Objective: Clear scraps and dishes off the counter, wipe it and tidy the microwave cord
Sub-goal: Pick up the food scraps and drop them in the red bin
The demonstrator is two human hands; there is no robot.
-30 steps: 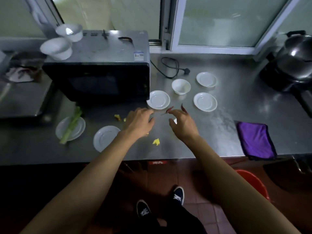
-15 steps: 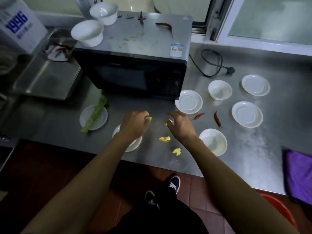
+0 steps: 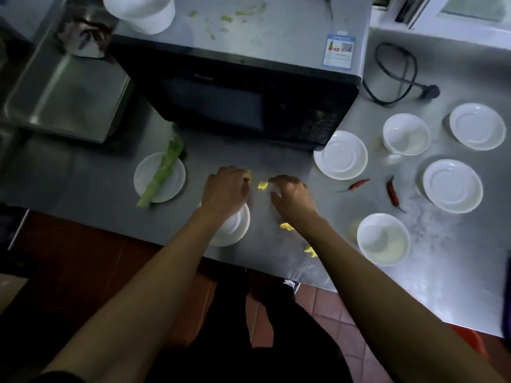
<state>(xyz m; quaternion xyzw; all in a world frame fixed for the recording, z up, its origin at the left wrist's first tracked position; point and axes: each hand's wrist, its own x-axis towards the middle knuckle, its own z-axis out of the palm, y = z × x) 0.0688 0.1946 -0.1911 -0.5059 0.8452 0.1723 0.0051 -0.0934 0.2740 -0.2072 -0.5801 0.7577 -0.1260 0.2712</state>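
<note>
On the steel counter [image 3: 431, 261] in front of the black microwave [image 3: 235, 106], my left hand [image 3: 225, 190] pinches a small yellow scrap [image 3: 248, 178] at its fingertips. My right hand [image 3: 294, 197] hovers with its fingers curled down, the tips beside another yellow scrap [image 3: 262, 185]; a grip on it is not clear. More yellow scraps [image 3: 286, 226] lie by my right wrist and at the front edge. Two red chilies [image 3: 358, 184] lie to the right. The microwave cord [image 3: 398, 76] lies looped with its plug [image 3: 430, 91] loose.
White plates [image 3: 340, 154] and bowls [image 3: 383, 239] are scattered right of my hands. One plate [image 3: 235, 230] sits under my left wrist. A green stalk [image 3: 163, 172] lies across another plate. A white bowl [image 3: 143, 12] and green scraps [image 3: 240, 12] sit on the microwave top. A steel sink tray [image 3: 63, 98] is at left.
My head has moved closer and leftward over the counter. Both hands dropped from near the chilies to the yellow scraps, and my left hand has picked one up.
</note>
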